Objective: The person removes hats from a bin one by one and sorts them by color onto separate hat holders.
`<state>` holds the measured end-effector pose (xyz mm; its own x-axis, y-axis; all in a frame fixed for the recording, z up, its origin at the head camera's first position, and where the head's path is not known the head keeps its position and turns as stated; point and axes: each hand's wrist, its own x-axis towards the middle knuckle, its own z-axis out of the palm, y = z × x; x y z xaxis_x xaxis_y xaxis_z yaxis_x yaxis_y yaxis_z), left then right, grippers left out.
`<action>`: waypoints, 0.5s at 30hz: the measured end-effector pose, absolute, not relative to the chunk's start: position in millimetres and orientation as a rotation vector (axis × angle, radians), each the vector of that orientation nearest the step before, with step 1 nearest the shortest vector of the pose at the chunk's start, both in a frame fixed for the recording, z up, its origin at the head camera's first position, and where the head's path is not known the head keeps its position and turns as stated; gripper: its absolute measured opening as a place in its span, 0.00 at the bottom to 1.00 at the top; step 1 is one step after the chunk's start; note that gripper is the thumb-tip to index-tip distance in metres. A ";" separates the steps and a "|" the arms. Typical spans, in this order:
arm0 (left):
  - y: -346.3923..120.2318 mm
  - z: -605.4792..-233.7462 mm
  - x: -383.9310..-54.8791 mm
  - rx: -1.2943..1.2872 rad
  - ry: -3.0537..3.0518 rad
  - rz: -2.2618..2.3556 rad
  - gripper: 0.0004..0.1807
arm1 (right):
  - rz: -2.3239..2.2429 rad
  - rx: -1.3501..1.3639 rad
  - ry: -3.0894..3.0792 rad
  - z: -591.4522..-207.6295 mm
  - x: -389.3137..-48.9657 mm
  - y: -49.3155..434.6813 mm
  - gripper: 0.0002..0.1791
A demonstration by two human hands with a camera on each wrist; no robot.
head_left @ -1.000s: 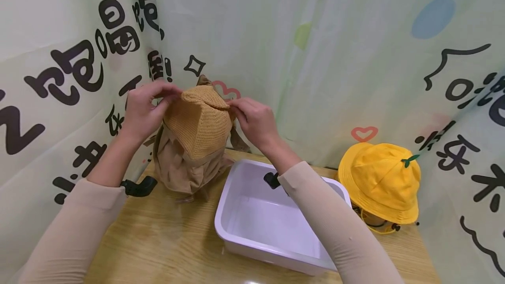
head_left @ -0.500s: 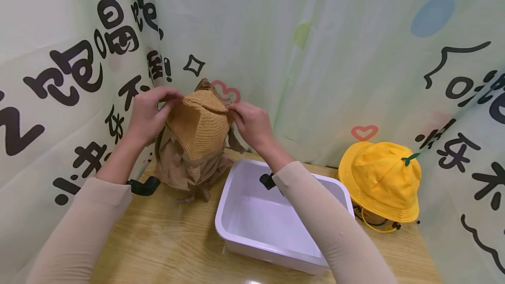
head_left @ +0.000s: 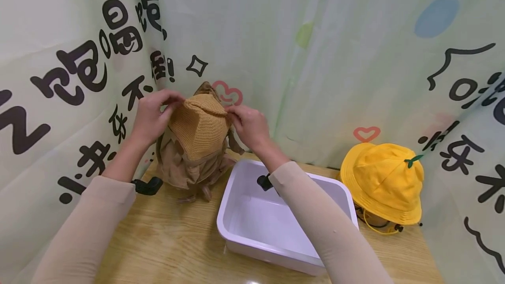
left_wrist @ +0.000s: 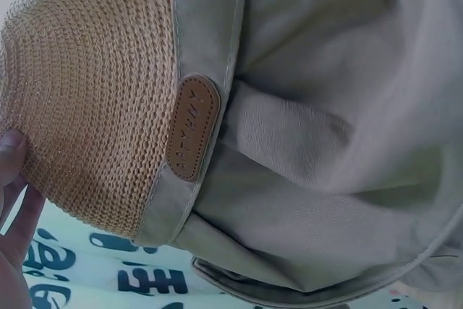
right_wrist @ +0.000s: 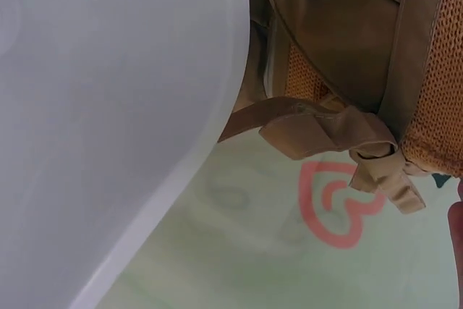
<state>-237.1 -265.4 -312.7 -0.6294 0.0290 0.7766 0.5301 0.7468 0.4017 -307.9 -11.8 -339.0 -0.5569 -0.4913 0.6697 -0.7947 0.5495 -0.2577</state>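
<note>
A sun hat (head_left: 205, 130) with a woven tan crown and a loose brown fabric brim hangs upright at the left of the table in the head view. My left hand (head_left: 151, 115) pinches the crown's left side between thumb and fingers. On its right side, my right hand (head_left: 249, 126) pinches the crown's edge. The left wrist view shows the woven crown (left_wrist: 94, 92), a fabric band and a brown leather label (left_wrist: 193, 128). A tied fabric bow (right_wrist: 369, 150) hangs from the hat in the right wrist view, where only a sliver of my right hand shows.
A white basin (head_left: 262, 249) stands on the wooden table (head_left: 165, 240) below my right forearm. To its right, a yellow bucket hat (head_left: 382, 183) with a green sprout sits on a stand. Printed curtains (head_left: 252, 21) enclose the back and sides.
Both hands have lowered slightly with the hat, keeping their pinch on the crown. The basin and the yellow hat have stayed in place.
</note>
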 end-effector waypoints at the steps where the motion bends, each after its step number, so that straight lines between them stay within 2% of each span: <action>1: -266.4 -314.5 -237.6 -0.406 -2.151 -0.801 0.05 | 0.743 1.031 -2.268 -340.1 -308.1 -12.9 0.10; 15: -279.6 -331.5 -245.7 -0.376 -2.186 -0.821 0.05 | 0.750 1.014 -2.354 -349.2 -308.3 -25.3 0.10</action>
<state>-245.7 -279.6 -331.5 -0.6702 0.0084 0.7421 0.4948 0.7504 0.4384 -308.3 -25.3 -349.2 -0.6186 -0.5057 0.6013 -0.7603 0.5781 -0.2961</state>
